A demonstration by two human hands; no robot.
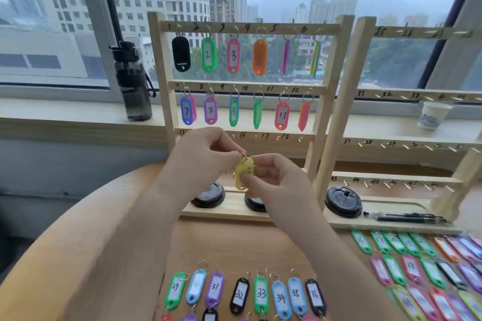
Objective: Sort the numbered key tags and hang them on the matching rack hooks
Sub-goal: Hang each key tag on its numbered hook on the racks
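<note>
Both hands hold a yellow key tag [243, 173] in front of the left wooden rack [317, 122], just below its third rail. My left hand [200, 156] pinches the tag's metal ring at the top. My right hand [273, 180] pinches the tag's lower body. The rack's top two rails carry coloured tags on hooks 1 to 12; the green tag 2 [208, 55] and pink tag 3 [233, 56] face me. Hooks 16 to 18 on the third rail are bare. A row of tags numbered 29 to 36 [245, 293] lies on the table near me.
A second rack [341, 112] with bare hooks numbered from 25 up stands to the right. Several more tags [427, 268] lie at the right. Black round lids [343, 200] and a pen [407, 216] rest on the rack bases. A dark bottle [133, 81] and a paper cup [434, 114] stand on the windowsill.
</note>
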